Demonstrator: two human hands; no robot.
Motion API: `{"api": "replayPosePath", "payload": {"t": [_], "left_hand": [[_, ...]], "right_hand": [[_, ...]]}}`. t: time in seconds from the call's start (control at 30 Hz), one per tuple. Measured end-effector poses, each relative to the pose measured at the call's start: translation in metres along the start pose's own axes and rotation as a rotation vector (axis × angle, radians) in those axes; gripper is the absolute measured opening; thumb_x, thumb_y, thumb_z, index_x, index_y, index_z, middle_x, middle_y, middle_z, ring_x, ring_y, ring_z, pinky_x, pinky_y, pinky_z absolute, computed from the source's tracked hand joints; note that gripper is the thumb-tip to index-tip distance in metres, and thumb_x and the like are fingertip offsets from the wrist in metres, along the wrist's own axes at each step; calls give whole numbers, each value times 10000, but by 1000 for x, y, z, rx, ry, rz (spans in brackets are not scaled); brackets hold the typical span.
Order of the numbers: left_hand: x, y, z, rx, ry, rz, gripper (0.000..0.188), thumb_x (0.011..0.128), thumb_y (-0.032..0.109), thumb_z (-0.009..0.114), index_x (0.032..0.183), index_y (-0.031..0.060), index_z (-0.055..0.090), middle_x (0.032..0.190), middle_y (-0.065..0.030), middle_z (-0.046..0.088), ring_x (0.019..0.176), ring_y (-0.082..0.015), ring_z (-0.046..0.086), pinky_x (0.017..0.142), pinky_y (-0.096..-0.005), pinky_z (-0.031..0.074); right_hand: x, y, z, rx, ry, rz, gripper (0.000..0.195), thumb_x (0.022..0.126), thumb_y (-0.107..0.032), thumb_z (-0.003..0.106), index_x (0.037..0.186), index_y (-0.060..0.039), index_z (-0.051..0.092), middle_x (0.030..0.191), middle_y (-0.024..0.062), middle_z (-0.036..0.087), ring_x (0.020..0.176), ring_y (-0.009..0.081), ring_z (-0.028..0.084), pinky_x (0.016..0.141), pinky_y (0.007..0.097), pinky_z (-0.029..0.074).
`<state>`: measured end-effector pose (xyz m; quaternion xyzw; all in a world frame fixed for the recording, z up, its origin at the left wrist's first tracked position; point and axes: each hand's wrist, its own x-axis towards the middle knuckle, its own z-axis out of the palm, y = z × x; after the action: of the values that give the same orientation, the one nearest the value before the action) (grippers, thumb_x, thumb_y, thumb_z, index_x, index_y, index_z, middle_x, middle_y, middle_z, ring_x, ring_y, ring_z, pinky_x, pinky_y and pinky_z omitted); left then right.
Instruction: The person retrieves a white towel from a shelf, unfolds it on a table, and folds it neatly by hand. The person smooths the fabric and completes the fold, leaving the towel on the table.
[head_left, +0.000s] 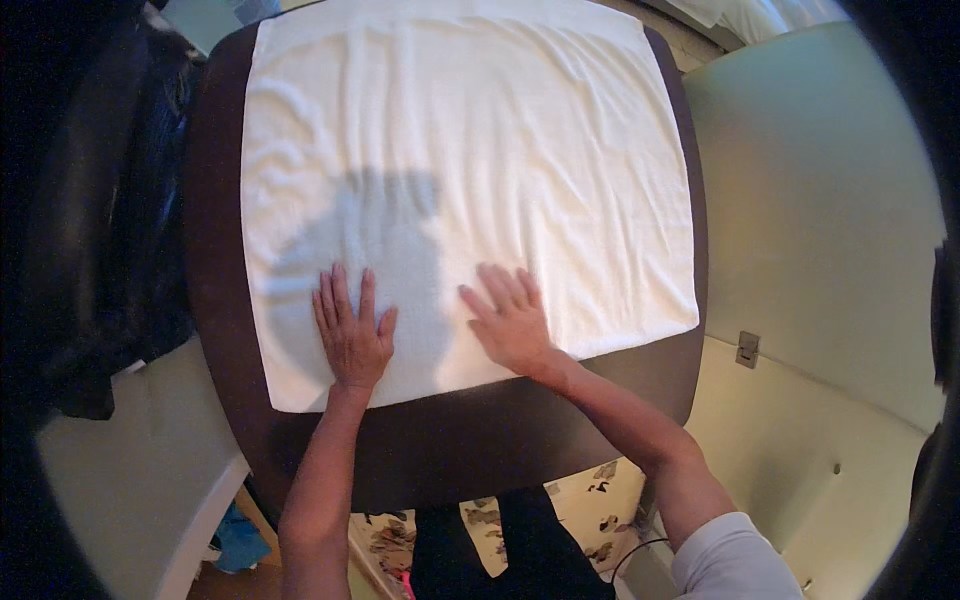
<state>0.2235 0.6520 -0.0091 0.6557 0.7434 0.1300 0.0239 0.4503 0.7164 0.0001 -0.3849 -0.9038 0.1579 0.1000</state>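
A white towel (480, 187) lies spread over a dark brown padded surface (480, 442), with folds and wrinkles running up its length. My left hand (355, 337) rests palm down on the towel's near left part, fingers apart. To its right, my right hand (512, 319) is on or just over the towel near its front edge, fingers spread and slightly blurred. Neither hand grips anything. The shadow of a head falls on the cloth around my left hand.
A pale panel with a metal fitting (748, 350) stands along the right side. Black glossy material (142, 225) hangs at the left. Below the near edge are a patterned floor covering (592, 502), a blue item (241, 538) and a black cable (634, 551).
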Motion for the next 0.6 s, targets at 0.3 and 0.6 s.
{"api": "replayPosePath", "payload": {"t": [0.3, 0.6], "left_hand": [[8, 45, 25, -14, 132, -38, 549, 800, 292, 565, 1279, 74, 409, 1366, -237, 266, 1270, -408, 243, 1024, -549, 197], [14, 133, 32, -41, -47, 47, 530, 824, 307, 524, 1304, 123, 396, 1383, -220, 250, 1276, -399, 242, 1038, -529, 192]], "right_hand": [[-14, 29, -14, 35, 137, 64, 501, 714, -195, 613, 1202, -143, 510, 1299, 142, 407, 1193, 296, 381, 1006, 443, 250], [-45, 71, -37, 13, 132, 139, 475, 728, -196, 619, 1179, -100, 507, 1294, 142, 417, 1194, 281, 392, 1002, 463, 257]]}}
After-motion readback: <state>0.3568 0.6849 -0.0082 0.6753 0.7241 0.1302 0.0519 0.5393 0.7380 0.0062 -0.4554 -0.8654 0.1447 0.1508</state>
